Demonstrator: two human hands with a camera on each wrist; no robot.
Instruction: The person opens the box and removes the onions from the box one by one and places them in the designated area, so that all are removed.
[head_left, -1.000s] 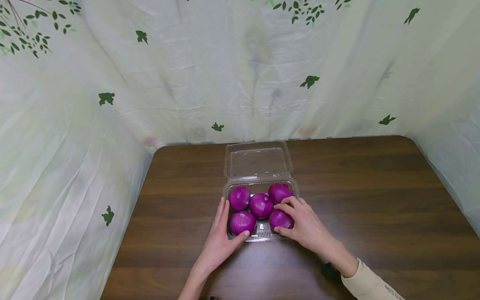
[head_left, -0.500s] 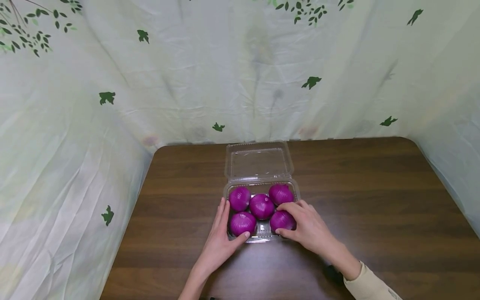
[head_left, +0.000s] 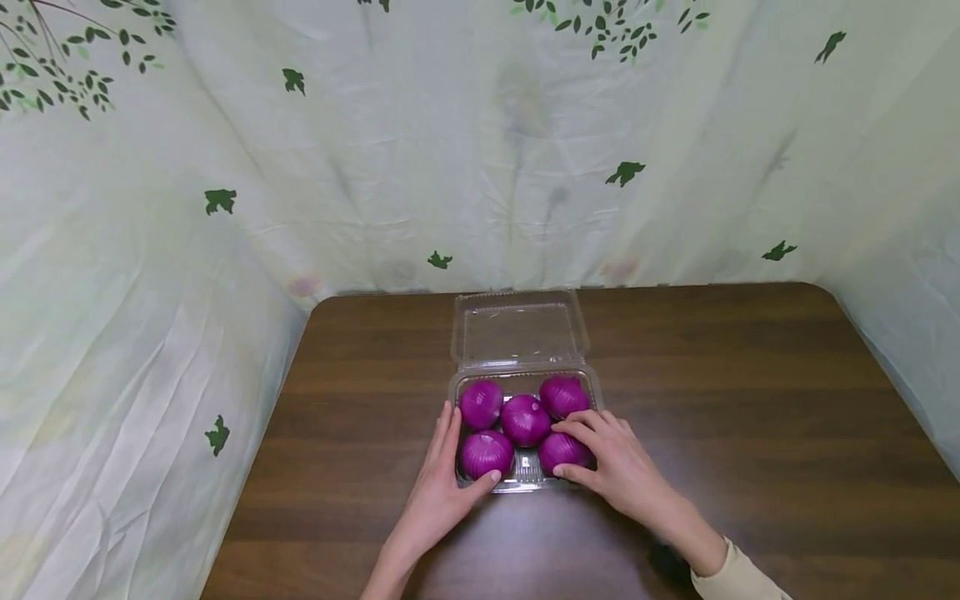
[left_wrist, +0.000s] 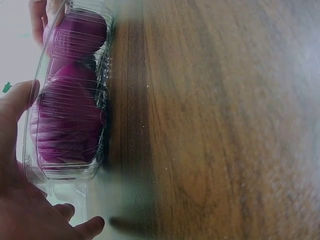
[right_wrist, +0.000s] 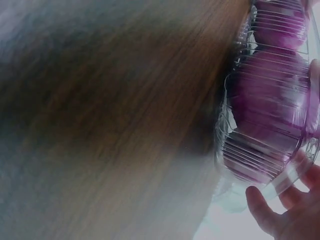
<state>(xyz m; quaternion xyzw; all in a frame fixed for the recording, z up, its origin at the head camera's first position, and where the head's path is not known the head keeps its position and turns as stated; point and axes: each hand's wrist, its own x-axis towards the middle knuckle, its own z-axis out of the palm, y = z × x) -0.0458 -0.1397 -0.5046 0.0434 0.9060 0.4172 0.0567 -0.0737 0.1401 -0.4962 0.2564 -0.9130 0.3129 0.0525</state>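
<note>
Several purple-red onions sit in a clear plastic clamshell container (head_left: 527,486), its hinged lid (head_left: 521,329) lying open toward the back. My right hand (head_left: 626,471) grips the front right onion (head_left: 562,452), thumb at its near side and index finger over its far side. My left hand (head_left: 433,496) steadies the container's left side with straight fingers, its thumb spread over the front left corner beside another onion (head_left: 486,454). In the left wrist view, the left thumb (left_wrist: 22,97) lies at the rim. The right wrist view shows onions (right_wrist: 270,95) through the ribbed wall.
The container stands on a brown wood-grain table (head_left: 360,400), its lid near the back edge. A pale curtain (head_left: 420,167) with leaf prints hangs behind and at both sides. A dark object (head_left: 667,562) lies partly under the right forearm.
The head view has tilted slightly, so everything sits a little lower in it. The right fingers have shifted slightly on the front right onion; the left hand keeps its place on the container.
</note>
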